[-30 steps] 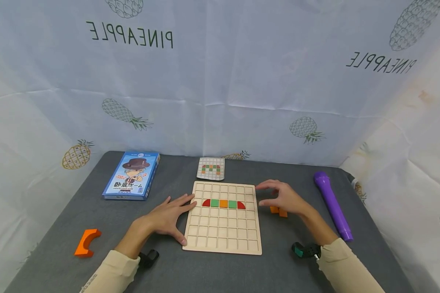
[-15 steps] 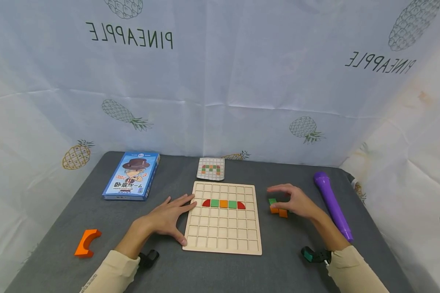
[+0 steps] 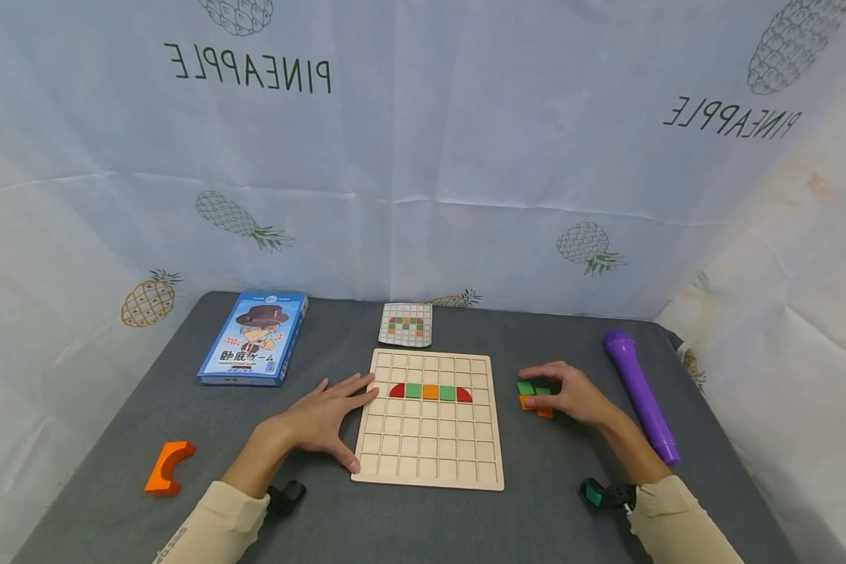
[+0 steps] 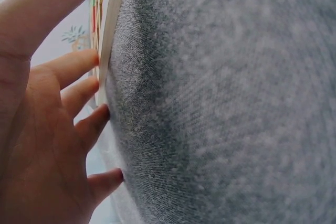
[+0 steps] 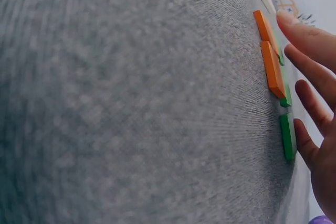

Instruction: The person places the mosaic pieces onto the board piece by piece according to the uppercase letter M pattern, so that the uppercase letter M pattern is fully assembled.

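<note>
In the head view my left hand [image 3: 320,419] rests with spread fingers along the left edge of a wooden grid board [image 3: 426,450]. One row of it holds a red quarter-round piece [image 3: 397,391] at each end, two green squares [image 3: 413,391] and an orange square [image 3: 430,392] between them. To the right, my right hand [image 3: 574,392] hovers low over loose tiles, thumb and index finger apart. A green tile [image 3: 525,388] and an orange tile [image 3: 525,403] show by its fingertips; the palm hides part of the group. The right wrist view shows two orange tiles [image 5: 272,69] and several green ones [image 5: 287,136] under the fingers.
A patterned grid card [image 3: 405,325] lies behind the board. The blue game box [image 3: 252,338] is at the back left, an orange arch block [image 3: 165,468] at the front left. Right of my right hand lies a purple microphone-shaped object [image 3: 640,395]. A pineapple-print curtain encloses the grey table.
My right hand has moved right, away from the board's edge, and come over the loose tiles, uncovering green ones. The left hand has stayed in place.
</note>
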Demonstrator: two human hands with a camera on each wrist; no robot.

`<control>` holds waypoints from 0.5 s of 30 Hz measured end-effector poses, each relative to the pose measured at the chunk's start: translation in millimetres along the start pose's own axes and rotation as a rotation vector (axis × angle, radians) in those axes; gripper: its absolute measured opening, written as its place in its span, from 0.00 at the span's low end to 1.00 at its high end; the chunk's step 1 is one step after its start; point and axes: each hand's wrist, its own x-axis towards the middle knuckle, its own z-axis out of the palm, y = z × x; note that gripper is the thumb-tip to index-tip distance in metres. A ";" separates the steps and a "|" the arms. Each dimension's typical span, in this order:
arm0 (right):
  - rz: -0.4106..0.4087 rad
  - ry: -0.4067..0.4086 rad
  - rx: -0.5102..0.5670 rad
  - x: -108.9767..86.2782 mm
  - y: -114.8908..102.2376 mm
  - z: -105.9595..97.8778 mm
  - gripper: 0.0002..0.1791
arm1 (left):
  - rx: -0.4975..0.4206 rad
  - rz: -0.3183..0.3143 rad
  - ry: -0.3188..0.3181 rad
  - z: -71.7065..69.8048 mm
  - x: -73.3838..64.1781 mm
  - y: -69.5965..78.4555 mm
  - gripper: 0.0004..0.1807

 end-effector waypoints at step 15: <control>0.032 -0.047 -0.002 3.3 3.6 1.9 0.21 | 0.006 0.011 0.014 -1.5 -0.6 1.4 0.68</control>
